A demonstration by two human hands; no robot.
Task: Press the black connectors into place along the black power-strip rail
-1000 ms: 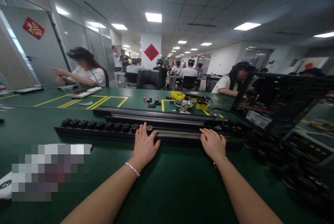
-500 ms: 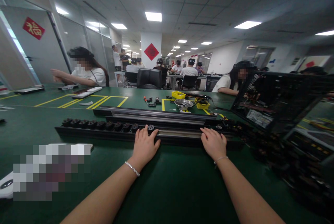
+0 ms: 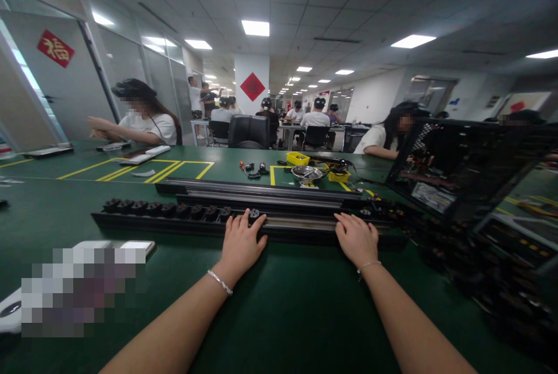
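Note:
A long black channel rail (image 3: 300, 224) lies across the table in front of me. Small black round-faced modules, which look like power sockets (image 3: 168, 209), stand in a row along its left part. My left hand (image 3: 244, 240) rests on the rail with fingers spread, touching a socket module (image 3: 254, 213) at the right end of that row; its fingers partly hide this piece. Farther right, my right hand (image 3: 357, 238) lies over the rail, fingers stretched out and grasping nothing visible. Between my hands, the rail's pale inner strip shows. Another socket module (image 3: 365, 212) sits just beyond my right fingers.
Behind lie more black rails (image 3: 261, 192). A metal bowl (image 3: 307, 173), a yellow bin (image 3: 298, 158) and tools stand farther back. Dark parts (image 3: 475, 269) heap at right beside a black open-framed case (image 3: 453, 170). A blurred white object (image 3: 11, 307) lies left. People sit across the table.
The socket module at my left fingertips sits very slightly farther right. Both hands stay almost where they were.

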